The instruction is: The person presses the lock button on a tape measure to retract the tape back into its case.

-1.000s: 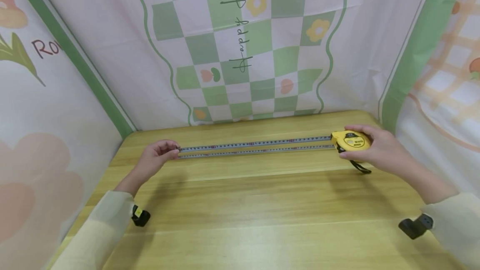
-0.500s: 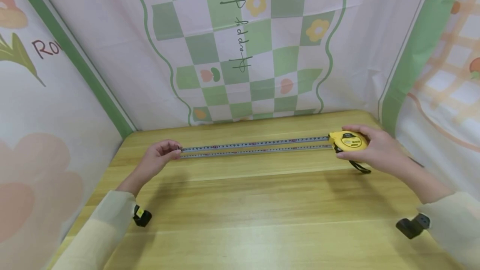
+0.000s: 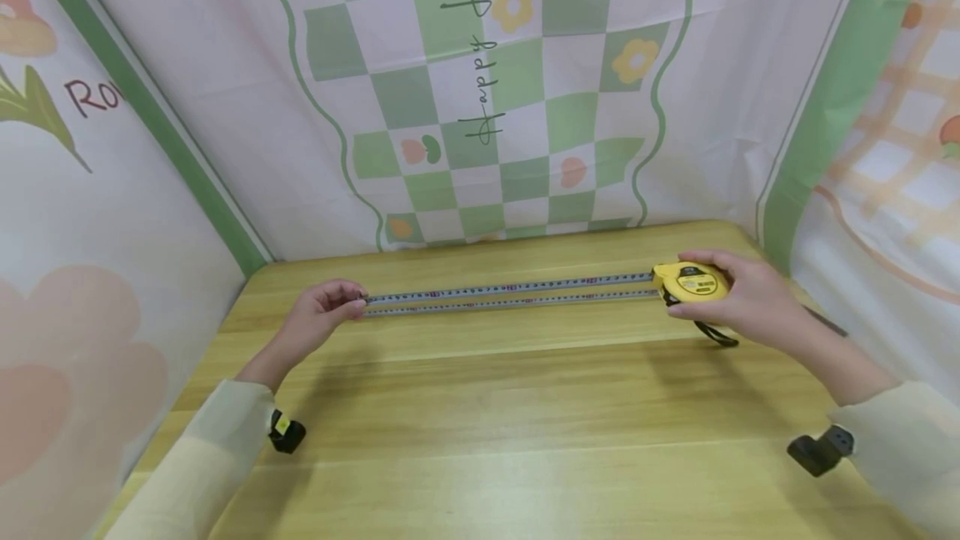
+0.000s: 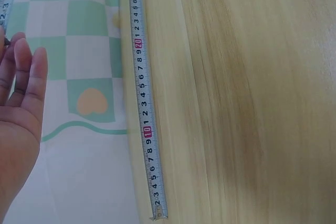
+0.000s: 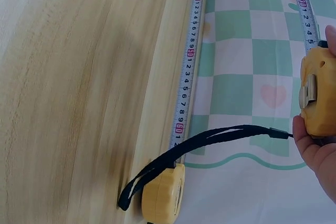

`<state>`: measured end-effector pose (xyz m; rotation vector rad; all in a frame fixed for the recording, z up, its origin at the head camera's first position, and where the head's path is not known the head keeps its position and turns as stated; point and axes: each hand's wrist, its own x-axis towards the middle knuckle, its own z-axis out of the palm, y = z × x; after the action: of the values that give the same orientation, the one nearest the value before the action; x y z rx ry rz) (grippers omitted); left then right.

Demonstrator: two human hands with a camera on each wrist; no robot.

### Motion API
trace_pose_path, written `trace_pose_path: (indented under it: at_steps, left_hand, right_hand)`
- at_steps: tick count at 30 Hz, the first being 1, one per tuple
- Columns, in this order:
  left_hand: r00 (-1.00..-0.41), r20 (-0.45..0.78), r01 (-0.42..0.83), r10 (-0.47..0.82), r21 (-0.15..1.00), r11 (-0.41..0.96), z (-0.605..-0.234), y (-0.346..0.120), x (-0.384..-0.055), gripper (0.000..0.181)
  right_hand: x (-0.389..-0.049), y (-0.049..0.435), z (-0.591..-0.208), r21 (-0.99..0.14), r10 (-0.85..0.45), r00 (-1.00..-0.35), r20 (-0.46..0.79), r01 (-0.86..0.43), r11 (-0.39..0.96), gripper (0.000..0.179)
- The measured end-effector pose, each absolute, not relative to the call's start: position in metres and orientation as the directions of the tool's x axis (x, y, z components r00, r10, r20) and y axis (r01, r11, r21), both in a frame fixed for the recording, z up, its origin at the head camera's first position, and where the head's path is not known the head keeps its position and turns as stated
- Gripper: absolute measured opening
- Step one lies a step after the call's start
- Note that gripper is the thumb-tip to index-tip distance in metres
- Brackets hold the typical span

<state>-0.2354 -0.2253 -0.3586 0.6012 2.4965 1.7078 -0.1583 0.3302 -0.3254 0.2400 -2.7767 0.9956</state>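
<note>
My left hand (image 3: 322, 307) pinches the end of a steel tape blade (image 3: 480, 290) between thumb and fingers. My right hand (image 3: 750, 298) grips the yellow case of that tape measure (image 3: 693, 282), with its black wrist strap (image 3: 716, 334) hanging below. The blade runs straight between both hands, above the table. Under it lies a second tape measure blade (image 3: 480, 305), its hooked end (image 4: 159, 216) visible in the left wrist view. Its yellow case (image 5: 163, 195) rests on the table in the right wrist view; in the head view it is mostly hidden.
The pale wooden table (image 3: 487, 423) stretches out in front, both tapes near its far edge. Checkered cloth (image 3: 487, 107) hangs behind it and at both sides. A narrow dark strip (image 3: 827, 322) shows behind my right wrist.
My right hand has moved slightly left with the case, and my left hand slightly right. The held blade's drawn-out length has become a little shorter. The lower blade has not moved.
</note>
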Motion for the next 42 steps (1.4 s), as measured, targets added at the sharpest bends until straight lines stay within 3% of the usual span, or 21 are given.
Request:
trace_pose_path:
  at_steps: [24, 42]
  left_hand:
    - [-0.923, 0.174, 0.289, 0.344, 0.904, 0.316, -0.3576, -0.2207, -0.2335, 0.021]
    - [-0.92, 0.162, 0.286, 0.358, 0.9, 0.328, -0.3592, -0.2175, -0.2361, 0.023]
  right_hand:
    - [-0.1592, 0.3253, -0.3271, -0.639, -0.084, -0.98, 0.182, -0.182, 0.747, 0.085]
    - [-0.1601, 0.3199, -0.3297, -0.618, -0.097, -0.97, 0.225, -0.219, 0.755, 0.082]
